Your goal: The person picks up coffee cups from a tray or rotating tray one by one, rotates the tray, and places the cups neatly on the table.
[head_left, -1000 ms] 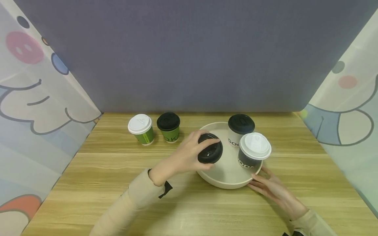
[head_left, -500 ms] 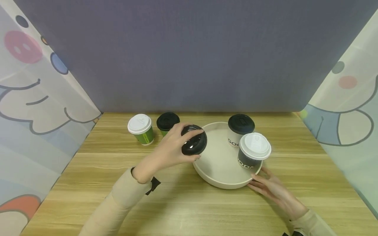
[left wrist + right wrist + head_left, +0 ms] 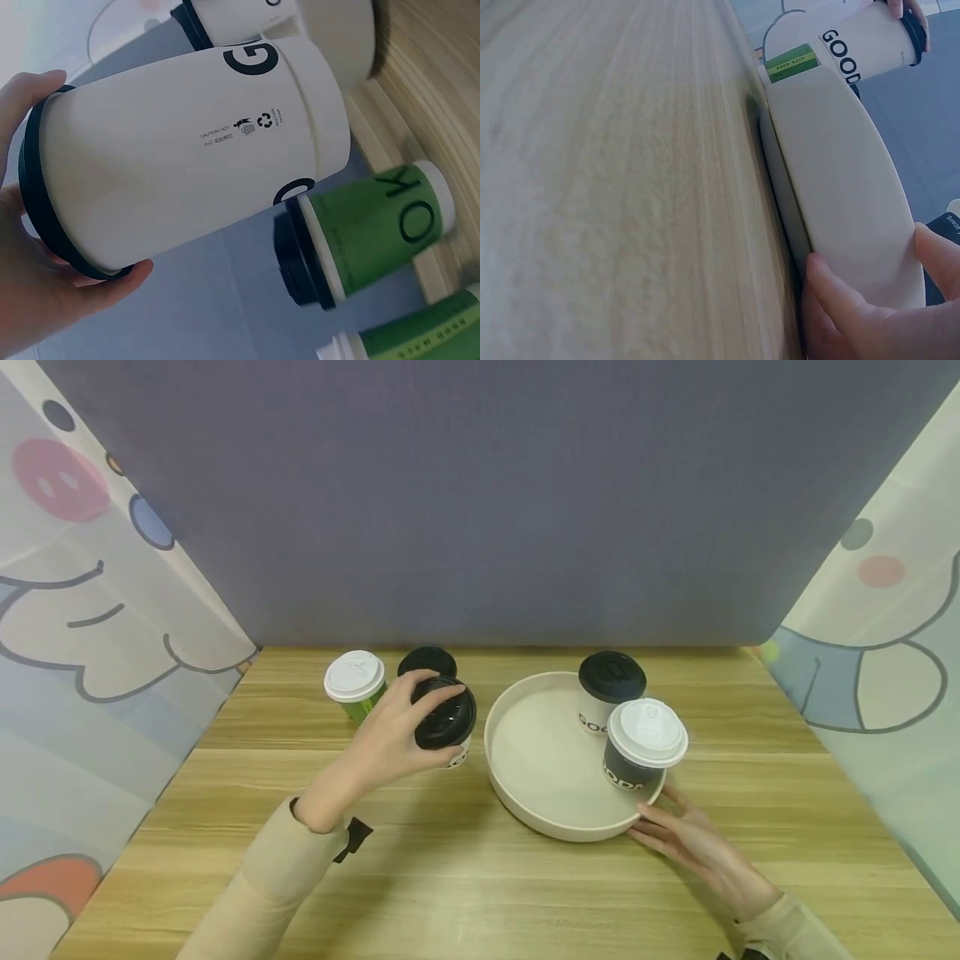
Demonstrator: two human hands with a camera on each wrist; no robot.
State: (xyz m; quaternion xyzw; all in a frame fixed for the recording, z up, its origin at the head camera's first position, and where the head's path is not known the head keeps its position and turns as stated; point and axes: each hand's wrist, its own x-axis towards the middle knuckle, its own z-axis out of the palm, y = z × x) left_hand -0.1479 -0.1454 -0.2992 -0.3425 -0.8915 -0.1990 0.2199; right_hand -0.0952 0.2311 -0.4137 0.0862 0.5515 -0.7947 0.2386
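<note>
Midway, I'd guess: your left hand (image 3: 386, 735) grips one white cup (image 3: 172, 169) outside the tray (image 3: 540, 768) your right hand (image 3: 697, 843) pinches, two other cups (image 3: 647, 732) inside.

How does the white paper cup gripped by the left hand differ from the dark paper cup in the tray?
The tapered white paper cup wears a round black plastic lid; the tapered dark paper cup, a round white plastic lid. The white cup's lettering is black, the dark cup's pale. The left hand holds the white cup by its lid outside the round cream tray; the dark cup stands in it. Both are lidded.
</note>
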